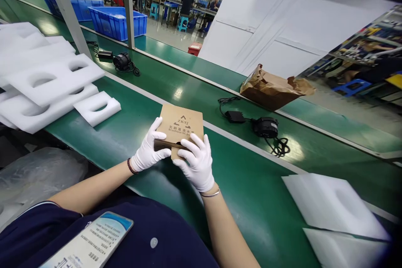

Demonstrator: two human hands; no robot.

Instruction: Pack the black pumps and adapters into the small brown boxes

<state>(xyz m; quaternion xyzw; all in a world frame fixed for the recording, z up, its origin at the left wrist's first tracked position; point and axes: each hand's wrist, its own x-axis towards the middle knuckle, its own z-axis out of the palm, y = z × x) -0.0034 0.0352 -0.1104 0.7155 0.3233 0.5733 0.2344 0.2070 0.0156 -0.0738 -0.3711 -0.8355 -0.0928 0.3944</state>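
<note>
A small brown cardboard box [182, 119] with printed lettering, including "Brushless DC", rests on the green work surface in front of me. Gloved in white, my left hand [151, 147] grips the box's left side, fingers on top and thumb at the near edge. My right hand [197, 161], also gloved, has its fingers over the near right part of the box, at a small cardboard flap [175, 153] on the front. A dark gap shows along the front edge beneath the lid. The inside of the box is hidden.
White foam pieces [56, 79] are piled at the left, with more foam sheets [336, 205] at the right. Black pumps with cables [265, 127] lie on the green belt beyond. A crumpled paper bag [273, 88], blue bins [116, 23] and a metal post [128, 8] stand farther back.
</note>
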